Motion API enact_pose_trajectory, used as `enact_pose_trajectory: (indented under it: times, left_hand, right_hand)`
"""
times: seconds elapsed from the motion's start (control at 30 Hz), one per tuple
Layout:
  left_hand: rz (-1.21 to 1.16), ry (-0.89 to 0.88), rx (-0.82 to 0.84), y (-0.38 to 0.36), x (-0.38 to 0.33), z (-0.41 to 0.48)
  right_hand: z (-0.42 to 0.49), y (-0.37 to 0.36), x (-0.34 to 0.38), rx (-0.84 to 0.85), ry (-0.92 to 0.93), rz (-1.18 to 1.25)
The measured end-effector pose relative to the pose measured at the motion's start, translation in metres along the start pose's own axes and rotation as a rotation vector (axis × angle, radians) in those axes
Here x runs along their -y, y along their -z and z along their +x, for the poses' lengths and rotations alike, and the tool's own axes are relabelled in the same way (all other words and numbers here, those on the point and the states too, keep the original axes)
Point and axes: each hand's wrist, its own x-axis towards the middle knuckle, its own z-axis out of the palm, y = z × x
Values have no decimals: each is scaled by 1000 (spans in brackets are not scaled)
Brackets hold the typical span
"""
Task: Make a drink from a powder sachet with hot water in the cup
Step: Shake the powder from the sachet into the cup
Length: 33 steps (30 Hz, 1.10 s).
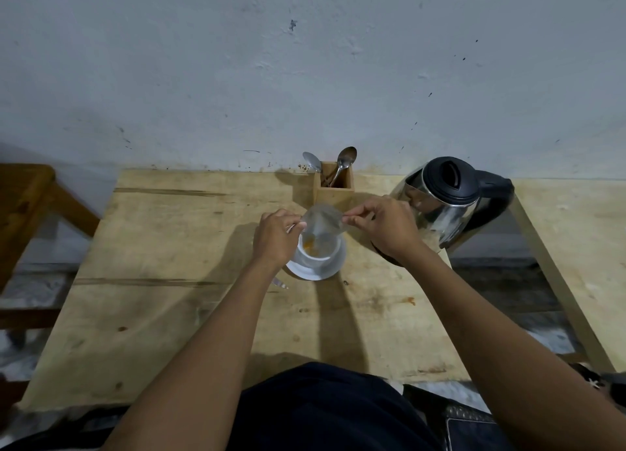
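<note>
A silvery powder sachet is held tipped over a white cup, blurred by motion. My left hand pinches its left edge and my right hand pinches its right edge. Orange powder lies inside the cup. The cup stands on a white saucer in the middle of the wooden table. A steel kettle with a black lid and handle stands just right of my right hand.
A wooden holder with spoons stands at the wall behind the cup. A small shiny object lies left of the saucer, partly under my left forearm. A wooden chair is at the left, another wooden surface at the right.
</note>
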Motion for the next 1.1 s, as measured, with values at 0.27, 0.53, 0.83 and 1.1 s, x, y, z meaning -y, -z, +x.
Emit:
enact_pose_trajectory:
  times: [0.27, 0.53, 0.83, 1.1]
  left_hand:
    - [-6, -2, 14, -2, 3, 2]
    - [-8, 14, 12, -6, 4, 1]
    - [-22, 32, -1, -8, 3, -1]
    - [-34, 24, 1, -8, 1, 0]
  right_hand:
    - [3, 1, 2, -44, 12, -59]
    - [2, -6, -3, -44, -1, -60]
    - [-6, -17, -6, -89, -79, -130]
    - [-13, -20, -5, -149, -124, -90]
